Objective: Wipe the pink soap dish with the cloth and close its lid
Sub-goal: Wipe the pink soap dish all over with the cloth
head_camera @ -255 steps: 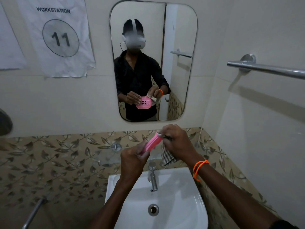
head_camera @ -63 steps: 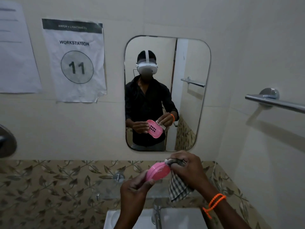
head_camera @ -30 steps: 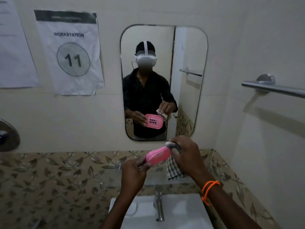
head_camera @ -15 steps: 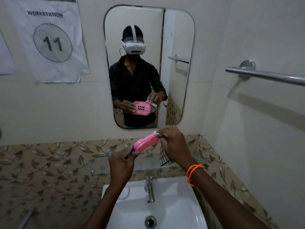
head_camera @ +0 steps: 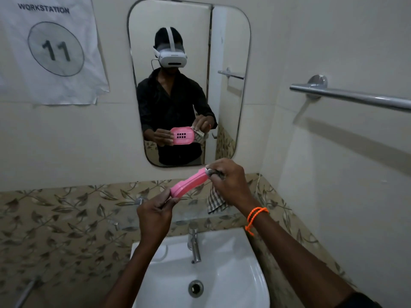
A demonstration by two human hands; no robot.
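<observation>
Left hand (head_camera: 155,215) pinching the near end of the pink soap dish (head_camera: 189,183); right hand (head_camera: 229,183) gripping the cloth (head_camera: 216,202) against its far end, above the sink (head_camera: 255,274). Lid apparently shut already. Light pinch, hard rub: possible drop into the basin.

A white basin (head_camera: 233,252) sits below with a chrome tap (head_camera: 194,245) at its back edge. Above hangs a rounded mirror (head_camera: 224,41), a paper sign (head_camera: 53,50) reading "WORKSTATION 11" left of it, a steel towel rail (head_camera: 355,97) on the right wall.
</observation>
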